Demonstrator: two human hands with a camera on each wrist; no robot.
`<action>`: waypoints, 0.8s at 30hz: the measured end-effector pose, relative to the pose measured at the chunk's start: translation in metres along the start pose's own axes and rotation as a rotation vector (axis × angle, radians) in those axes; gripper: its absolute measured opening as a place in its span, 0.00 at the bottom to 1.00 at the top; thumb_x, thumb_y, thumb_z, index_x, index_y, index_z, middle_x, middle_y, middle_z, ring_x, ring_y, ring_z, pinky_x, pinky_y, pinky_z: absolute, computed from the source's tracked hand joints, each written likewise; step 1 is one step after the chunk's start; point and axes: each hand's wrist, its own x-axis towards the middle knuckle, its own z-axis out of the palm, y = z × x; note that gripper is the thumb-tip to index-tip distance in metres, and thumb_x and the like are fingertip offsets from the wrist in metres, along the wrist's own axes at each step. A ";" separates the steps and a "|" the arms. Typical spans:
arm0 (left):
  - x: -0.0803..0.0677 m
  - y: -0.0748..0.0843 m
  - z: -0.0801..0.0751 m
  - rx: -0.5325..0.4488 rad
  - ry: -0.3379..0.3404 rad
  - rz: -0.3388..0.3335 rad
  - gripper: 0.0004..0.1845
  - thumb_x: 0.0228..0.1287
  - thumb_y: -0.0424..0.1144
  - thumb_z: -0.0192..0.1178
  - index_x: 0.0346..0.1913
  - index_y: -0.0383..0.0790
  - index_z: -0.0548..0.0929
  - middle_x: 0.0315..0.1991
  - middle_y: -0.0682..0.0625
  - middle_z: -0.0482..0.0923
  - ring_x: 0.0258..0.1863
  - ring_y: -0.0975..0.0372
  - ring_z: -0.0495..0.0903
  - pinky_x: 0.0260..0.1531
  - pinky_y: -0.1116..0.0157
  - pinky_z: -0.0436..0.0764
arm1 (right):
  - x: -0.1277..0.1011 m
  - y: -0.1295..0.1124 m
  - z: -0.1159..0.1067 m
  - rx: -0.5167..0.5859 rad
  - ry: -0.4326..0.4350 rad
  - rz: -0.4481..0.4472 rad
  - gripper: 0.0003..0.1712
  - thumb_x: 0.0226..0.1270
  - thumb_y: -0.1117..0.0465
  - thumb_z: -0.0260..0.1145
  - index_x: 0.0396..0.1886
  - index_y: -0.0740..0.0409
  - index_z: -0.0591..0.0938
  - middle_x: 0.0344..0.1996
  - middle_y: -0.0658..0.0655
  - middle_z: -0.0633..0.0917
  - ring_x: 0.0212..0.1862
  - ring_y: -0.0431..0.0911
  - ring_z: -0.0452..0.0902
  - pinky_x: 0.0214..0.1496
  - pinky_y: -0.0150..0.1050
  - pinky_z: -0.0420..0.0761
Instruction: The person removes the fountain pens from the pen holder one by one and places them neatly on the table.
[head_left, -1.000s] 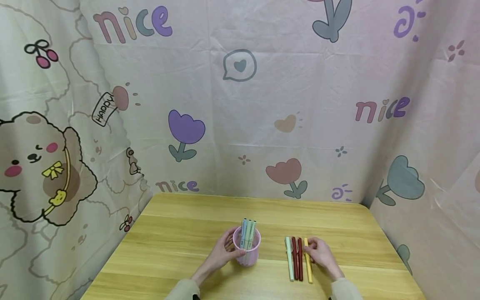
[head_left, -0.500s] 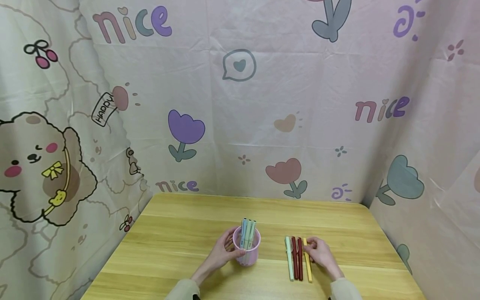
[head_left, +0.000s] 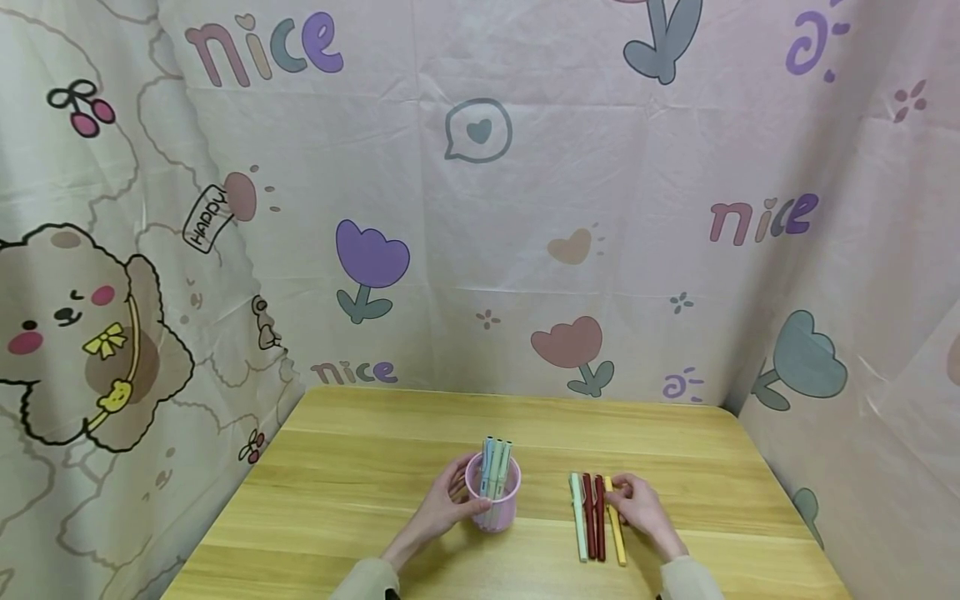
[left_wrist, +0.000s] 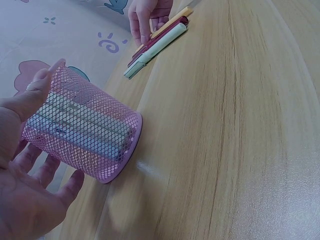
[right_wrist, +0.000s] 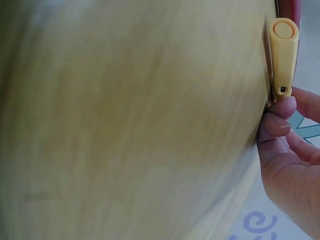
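A pink mesh pen cup is held upright on the wooden tabletop by the left hand, whose thumb and fingers are curved round its wall; in the left wrist view the thumb is seen laid against the rim and the fingers spread beneath the mesh. Several pastel pens are stood inside the cup, their caps rising above the rim.

To the right of the cup, well apart from it, four pens are laid side by side on the tabletop: a pale green pen, two dark red pens and a yellow pen. The yellow pen is touched at its far end by the fingertips of the right hand, which is curled lightly over it; in the right wrist view the capped end and clip of the yellow pen are seen just above the fingertips. Whether the pen is pinched or only touched cannot be told.

A cartoon-printed cloth is hung behind and beside the tabletop.
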 end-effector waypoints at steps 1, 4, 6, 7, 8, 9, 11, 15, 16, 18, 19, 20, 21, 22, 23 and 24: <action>0.000 0.000 0.000 0.000 -0.001 0.002 0.46 0.61 0.37 0.71 0.76 0.32 0.56 0.75 0.28 0.58 0.75 0.33 0.59 0.74 0.36 0.61 | 0.000 0.000 0.000 -0.001 0.000 -0.001 0.23 0.64 0.66 0.68 0.55 0.75 0.77 0.27 0.56 0.78 0.24 0.44 0.75 0.23 0.30 0.75; 0.000 0.000 0.000 0.003 -0.001 0.005 0.46 0.61 0.37 0.71 0.76 0.31 0.56 0.75 0.28 0.59 0.74 0.33 0.59 0.74 0.36 0.62 | 0.000 0.000 0.000 0.001 0.002 0.004 0.22 0.64 0.67 0.68 0.55 0.75 0.77 0.28 0.57 0.79 0.25 0.44 0.75 0.23 0.30 0.76; 0.000 0.000 0.000 0.010 -0.002 0.012 0.46 0.61 0.37 0.71 0.76 0.30 0.56 0.75 0.27 0.59 0.74 0.32 0.59 0.74 0.35 0.62 | 0.000 0.000 0.000 0.007 0.004 0.002 0.22 0.64 0.67 0.67 0.54 0.76 0.77 0.28 0.57 0.79 0.25 0.44 0.75 0.23 0.30 0.76; 0.000 0.000 0.000 0.009 -0.002 0.012 0.46 0.61 0.37 0.71 0.76 0.29 0.56 0.75 0.27 0.58 0.74 0.32 0.59 0.74 0.35 0.62 | -0.001 -0.001 0.000 0.010 0.005 0.003 0.22 0.64 0.67 0.67 0.54 0.76 0.77 0.28 0.57 0.79 0.25 0.44 0.75 0.22 0.30 0.76; 0.000 0.000 0.001 0.009 -0.001 0.010 0.47 0.61 0.37 0.71 0.76 0.29 0.55 0.75 0.27 0.58 0.74 0.32 0.59 0.74 0.35 0.62 | -0.001 -0.001 0.000 0.013 0.006 0.003 0.22 0.64 0.67 0.67 0.54 0.76 0.77 0.28 0.57 0.79 0.25 0.44 0.75 0.22 0.30 0.76; 0.000 0.000 0.001 0.009 -0.001 0.009 0.47 0.61 0.37 0.71 0.76 0.29 0.55 0.75 0.27 0.59 0.74 0.32 0.59 0.73 0.36 0.63 | -0.001 -0.001 0.000 0.015 0.006 0.002 0.22 0.64 0.68 0.67 0.54 0.76 0.77 0.28 0.57 0.80 0.25 0.44 0.75 0.22 0.30 0.76; 0.000 0.001 0.001 0.007 0.001 0.005 0.47 0.61 0.37 0.71 0.76 0.29 0.55 0.75 0.27 0.59 0.74 0.32 0.60 0.73 0.36 0.63 | -0.002 -0.002 0.000 0.020 0.004 0.002 0.22 0.64 0.68 0.68 0.54 0.76 0.76 0.28 0.57 0.80 0.25 0.44 0.75 0.22 0.30 0.76; 0.000 0.001 0.001 -0.002 0.006 -0.005 0.46 0.60 0.37 0.71 0.76 0.31 0.57 0.75 0.28 0.59 0.74 0.33 0.59 0.74 0.36 0.63 | -0.003 -0.002 0.000 0.022 -0.001 0.007 0.23 0.64 0.67 0.68 0.55 0.76 0.76 0.29 0.58 0.81 0.25 0.44 0.76 0.23 0.30 0.77; 0.000 0.001 0.001 -0.003 0.007 -0.005 0.46 0.60 0.37 0.71 0.76 0.31 0.57 0.75 0.28 0.59 0.74 0.33 0.59 0.74 0.36 0.62 | -0.003 -0.003 0.000 0.020 -0.002 0.008 0.23 0.64 0.67 0.68 0.55 0.76 0.76 0.29 0.58 0.81 0.25 0.44 0.76 0.23 0.30 0.77; 0.000 0.001 0.001 -0.004 0.006 -0.004 0.46 0.60 0.36 0.71 0.76 0.32 0.57 0.75 0.28 0.59 0.74 0.33 0.59 0.74 0.36 0.62 | -0.003 -0.002 -0.001 0.012 -0.004 0.008 0.23 0.64 0.67 0.67 0.56 0.76 0.76 0.29 0.58 0.81 0.26 0.45 0.76 0.23 0.31 0.77; 0.000 0.000 0.001 -0.005 0.007 -0.004 0.46 0.60 0.36 0.71 0.76 0.31 0.57 0.75 0.28 0.59 0.74 0.33 0.59 0.74 0.36 0.62 | -0.003 -0.002 -0.001 0.007 -0.004 0.007 0.23 0.65 0.66 0.67 0.56 0.76 0.76 0.30 0.58 0.80 0.26 0.44 0.76 0.24 0.31 0.77; 0.000 0.000 0.001 -0.005 0.007 -0.005 0.46 0.60 0.36 0.71 0.76 0.31 0.56 0.75 0.28 0.59 0.74 0.33 0.59 0.74 0.36 0.62 | -0.002 -0.002 -0.001 0.003 -0.004 0.005 0.23 0.65 0.66 0.67 0.56 0.76 0.76 0.30 0.58 0.80 0.26 0.45 0.76 0.24 0.31 0.77; 0.000 0.000 0.001 -0.006 0.006 -0.005 0.47 0.60 0.36 0.71 0.76 0.31 0.56 0.75 0.28 0.59 0.74 0.33 0.59 0.74 0.36 0.62 | -0.002 -0.003 -0.001 0.000 -0.005 0.004 0.23 0.65 0.66 0.67 0.56 0.76 0.76 0.30 0.58 0.80 0.27 0.45 0.76 0.24 0.31 0.77; 0.000 0.000 0.001 -0.006 0.006 -0.005 0.47 0.60 0.36 0.71 0.76 0.30 0.56 0.75 0.28 0.59 0.74 0.33 0.59 0.74 0.36 0.62 | -0.002 -0.003 0.000 -0.003 -0.005 0.002 0.24 0.65 0.66 0.67 0.56 0.76 0.76 0.30 0.58 0.80 0.27 0.45 0.76 0.24 0.31 0.77; 0.000 0.000 0.001 -0.007 0.006 -0.004 0.47 0.60 0.36 0.71 0.76 0.30 0.56 0.75 0.28 0.59 0.74 0.33 0.59 0.74 0.36 0.62 | -0.002 -0.003 0.000 -0.004 -0.007 0.002 0.24 0.65 0.66 0.67 0.56 0.76 0.76 0.30 0.58 0.80 0.27 0.45 0.76 0.25 0.31 0.77; 0.000 0.000 0.001 -0.008 0.005 -0.003 0.47 0.60 0.36 0.71 0.76 0.30 0.55 0.75 0.28 0.59 0.75 0.33 0.59 0.74 0.36 0.62 | -0.002 -0.003 0.000 -0.003 -0.007 0.002 0.24 0.65 0.66 0.67 0.56 0.76 0.75 0.30 0.58 0.80 0.27 0.45 0.76 0.25 0.31 0.77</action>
